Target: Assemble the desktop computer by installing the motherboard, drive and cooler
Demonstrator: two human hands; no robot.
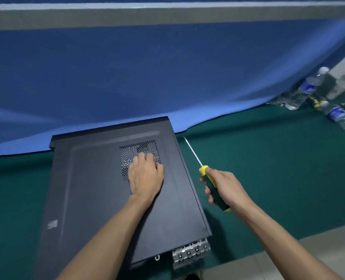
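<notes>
A black desktop computer case lies on its side on the green mat, its side panel closed and facing up. My left hand rests on that panel, fingers bent over the perforated vent grille. To the right of the case, my right hand grips the green and yellow handle of a screwdriver. Its thin metal shaft points up and away, hovering above the mat beside the case's right edge. The case's rear metal slot bracket shows at the near corner. Motherboard, drive and cooler are hidden or out of view.
A blue padded wall rises right behind the case. Several plastic water bottles lie and stand at the far right on the green mat. A grey floor strip borders the mat at the near right.
</notes>
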